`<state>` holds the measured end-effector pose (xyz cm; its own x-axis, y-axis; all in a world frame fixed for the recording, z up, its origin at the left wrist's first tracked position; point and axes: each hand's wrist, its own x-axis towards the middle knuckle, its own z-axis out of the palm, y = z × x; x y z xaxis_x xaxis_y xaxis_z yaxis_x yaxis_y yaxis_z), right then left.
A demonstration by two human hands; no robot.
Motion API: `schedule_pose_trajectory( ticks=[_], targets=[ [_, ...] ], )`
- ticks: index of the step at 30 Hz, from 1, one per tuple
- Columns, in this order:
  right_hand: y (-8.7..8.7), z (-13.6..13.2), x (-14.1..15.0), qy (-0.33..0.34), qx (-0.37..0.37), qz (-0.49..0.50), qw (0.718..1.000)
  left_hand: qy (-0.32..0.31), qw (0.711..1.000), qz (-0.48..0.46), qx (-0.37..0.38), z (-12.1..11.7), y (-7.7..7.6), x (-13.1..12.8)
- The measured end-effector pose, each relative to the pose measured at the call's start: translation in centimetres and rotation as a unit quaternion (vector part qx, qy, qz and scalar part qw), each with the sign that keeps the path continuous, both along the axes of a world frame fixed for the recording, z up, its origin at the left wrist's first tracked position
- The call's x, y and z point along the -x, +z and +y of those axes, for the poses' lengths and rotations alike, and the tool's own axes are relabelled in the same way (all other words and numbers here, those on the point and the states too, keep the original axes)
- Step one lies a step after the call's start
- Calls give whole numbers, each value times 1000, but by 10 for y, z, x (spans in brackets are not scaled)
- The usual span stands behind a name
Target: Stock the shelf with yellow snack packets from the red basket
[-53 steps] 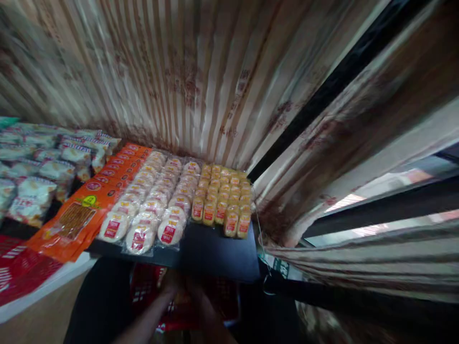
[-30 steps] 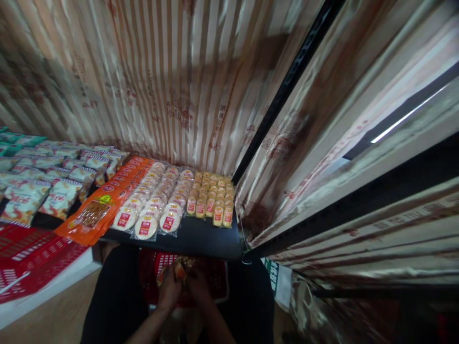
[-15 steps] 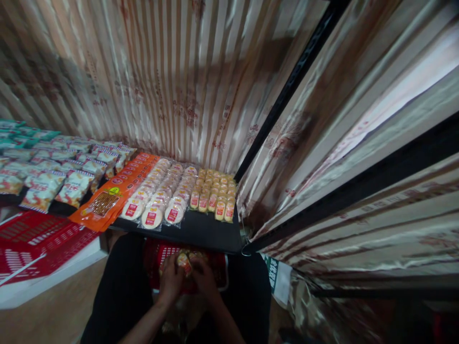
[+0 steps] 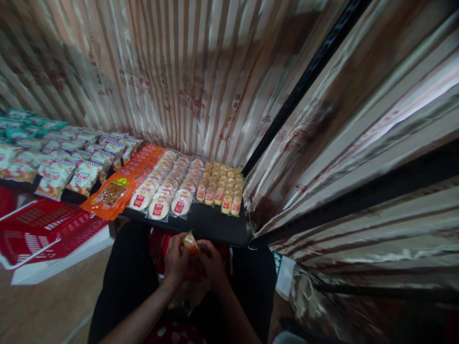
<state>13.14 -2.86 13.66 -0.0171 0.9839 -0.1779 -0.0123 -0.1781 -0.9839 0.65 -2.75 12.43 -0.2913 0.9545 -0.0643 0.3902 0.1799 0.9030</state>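
Over my lap, my left hand (image 4: pixel 175 258) is closed around a small yellow snack packet (image 4: pixel 191 242) with an orange-red label. My right hand (image 4: pixel 213 262) pinches the packet's right side; its fingertips are partly blurred. Beneath both hands is a red basket (image 4: pixel 158 241), mostly hidden by my hands and the shelf edge. Just ahead, on the black shelf (image 4: pixel 215 228), similar yellow snack packets (image 4: pixel 224 184) stand in rows at the right end. Left of them are rows of round white rice crackers (image 4: pixel 168 191) in clear wrappers.
Orange snack bags (image 4: pixel 118 188) lie left of the crackers, then white snack bags (image 4: pixel 84 177) and teal packets (image 4: pixel 21 126). Another red basket (image 4: pixel 43 234) sits low on the left on a white box (image 4: pixel 71 258). A black post (image 4: pixel 297 91) and striped curtain (image 4: pixel 161 71) border the shelf.
Both hands have risen slightly toward the shelf edge, lifting the yellow packet higher out of the basket and tilting it. The view has shifted, so the shelf appears a little farther right and higher.
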Motion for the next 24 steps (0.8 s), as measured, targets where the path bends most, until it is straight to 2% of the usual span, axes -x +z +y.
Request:
schedule_pose_trajectory(
  ticks=[4, 10, 17, 24],
  targets=[
    [6, 6, 0, -7, -2, 9, 1000, 12, 1000, -12, -26, 6, 5, 0],
    [5, 12, 1, -34, -5, 18, 999, 37, 998, -39, -33, 16, 11, -5],
    [5, 12, -5, -61, -22, 9, 998, 17, 994, -103, -35, 23, 18, -15],
    [13, 18, -11, -78, -41, -16, 996, -29, 984, -172, -22, 33, 23, -23]
  ],
)
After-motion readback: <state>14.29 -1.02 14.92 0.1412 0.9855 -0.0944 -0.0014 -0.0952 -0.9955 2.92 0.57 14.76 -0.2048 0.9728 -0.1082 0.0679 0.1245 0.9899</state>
